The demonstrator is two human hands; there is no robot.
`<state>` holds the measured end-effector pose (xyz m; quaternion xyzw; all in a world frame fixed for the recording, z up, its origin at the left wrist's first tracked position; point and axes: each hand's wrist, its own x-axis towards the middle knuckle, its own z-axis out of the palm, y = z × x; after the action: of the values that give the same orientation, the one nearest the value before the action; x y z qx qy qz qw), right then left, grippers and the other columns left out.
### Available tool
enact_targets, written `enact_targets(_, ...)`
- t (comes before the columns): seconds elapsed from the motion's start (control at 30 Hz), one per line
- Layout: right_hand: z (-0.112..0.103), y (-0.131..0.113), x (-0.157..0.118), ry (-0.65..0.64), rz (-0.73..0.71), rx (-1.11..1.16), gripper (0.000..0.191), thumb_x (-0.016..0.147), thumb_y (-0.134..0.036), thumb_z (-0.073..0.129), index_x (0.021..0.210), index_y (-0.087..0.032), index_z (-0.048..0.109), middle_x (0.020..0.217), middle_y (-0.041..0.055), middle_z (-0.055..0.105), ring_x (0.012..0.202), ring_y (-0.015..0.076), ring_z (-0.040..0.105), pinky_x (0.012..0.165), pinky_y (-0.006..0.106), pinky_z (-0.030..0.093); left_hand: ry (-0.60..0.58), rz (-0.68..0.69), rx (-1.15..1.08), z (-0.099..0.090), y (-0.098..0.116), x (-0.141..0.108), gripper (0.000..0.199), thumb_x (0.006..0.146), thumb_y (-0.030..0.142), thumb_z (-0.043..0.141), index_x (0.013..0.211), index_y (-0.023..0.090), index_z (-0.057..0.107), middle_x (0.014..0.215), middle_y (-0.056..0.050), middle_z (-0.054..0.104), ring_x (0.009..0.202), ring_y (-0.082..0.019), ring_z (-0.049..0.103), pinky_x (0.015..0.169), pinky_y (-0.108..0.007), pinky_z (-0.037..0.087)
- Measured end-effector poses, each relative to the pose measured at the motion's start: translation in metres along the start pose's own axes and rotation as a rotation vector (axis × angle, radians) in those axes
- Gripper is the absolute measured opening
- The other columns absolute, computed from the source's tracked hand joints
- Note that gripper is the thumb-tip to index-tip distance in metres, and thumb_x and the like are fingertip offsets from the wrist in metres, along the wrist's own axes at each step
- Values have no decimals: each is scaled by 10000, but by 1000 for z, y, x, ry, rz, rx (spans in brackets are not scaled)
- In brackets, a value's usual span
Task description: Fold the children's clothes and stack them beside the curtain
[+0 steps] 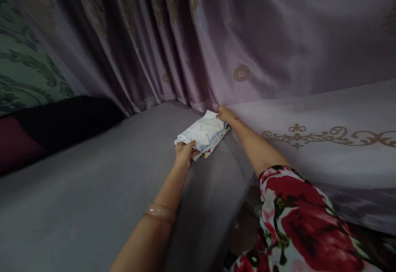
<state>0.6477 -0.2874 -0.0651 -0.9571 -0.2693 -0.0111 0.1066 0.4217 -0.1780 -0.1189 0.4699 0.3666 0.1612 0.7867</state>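
Note:
A small stack of folded cloths [202,131] lies on the grey padded surface near its far right corner. The top piece is white with faint pale prints; light blue edges and a colourful printed piece show beneath. My left hand [185,152] grips the near left edge, thumb on top and fingers partly under the stack. At the far right end, my right hand [225,114] is closed on the stack's corner. Its fingertips are partly hidden, and whether the stack is lifted I cannot tell.
A shiny mauve curtain [241,45] hangs along the back and right of the grey surface [93,189]. On the left is a black and maroon cushion or backrest [68,119], before green patterned wallpaper [24,57]. Dark floor [247,226] shows below the right edge.

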Motion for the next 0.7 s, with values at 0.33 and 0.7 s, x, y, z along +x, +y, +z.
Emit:
enact_targets(0.33, 25, -10, -22, 12, 61, -119, 325, 928, -168, 469, 1192, -104, 647, 1265, 223, 611, 1228, 324, 526, 1001, 403, 397, -21, 9, 285, -9, 4, -13, 270, 784, 133, 691, 961, 154, 489, 501, 22, 580, 400, -145, 577, 416, -217, 421)
enact_targets(0.7, 50, -43, -16, -124, -27, 60, 620, 1013, -493, 150, 1499, -162, 349, 1608, 110, 250, 1469, 303, 197, 1161, 522, 164, -107, 38, 419, -28, 4, -26, 256, 826, 183, 671, 1010, 142, 498, 631, 29, 633, 412, -76, 536, 425, -193, 375)
